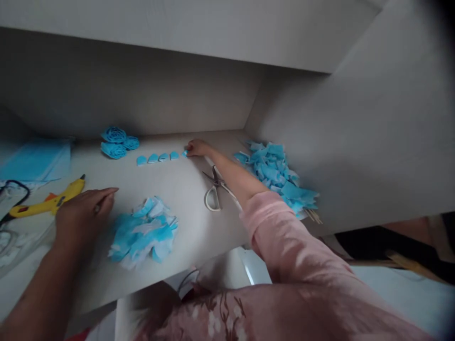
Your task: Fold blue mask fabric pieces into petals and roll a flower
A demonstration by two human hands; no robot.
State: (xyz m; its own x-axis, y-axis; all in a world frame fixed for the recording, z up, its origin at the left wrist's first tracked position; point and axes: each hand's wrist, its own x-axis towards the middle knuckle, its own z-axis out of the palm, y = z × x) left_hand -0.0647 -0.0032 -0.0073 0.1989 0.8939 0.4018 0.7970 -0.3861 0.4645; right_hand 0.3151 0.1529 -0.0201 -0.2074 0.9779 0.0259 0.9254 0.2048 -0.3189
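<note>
My right hand [199, 148] reaches to the right end of a row of small blue rounded fabric pieces [163, 157]. Its fingertips are pinched on one such blue piece [185, 153] at the surface. My left hand [87, 210] hovers over the left side, fingers stretched out to the right and seemingly holding nothing. Close beside it lies a yellow glue gun [66, 195], its tip pointing away. To that hand's right is a loose heap of blue and white fabric scraps [144, 234]. Scissors [213, 194] with pale handles lie slightly open under my right forearm.
Behind the row sit three rolled blue fabric rosettes [115, 142]. A larger blue scrap pile [275, 168] lies by the right wall, with thin sticks [313, 216] poking out. Flat blue sheets [37, 160] are at far left. A panel [177, 28] overhangs the back.
</note>
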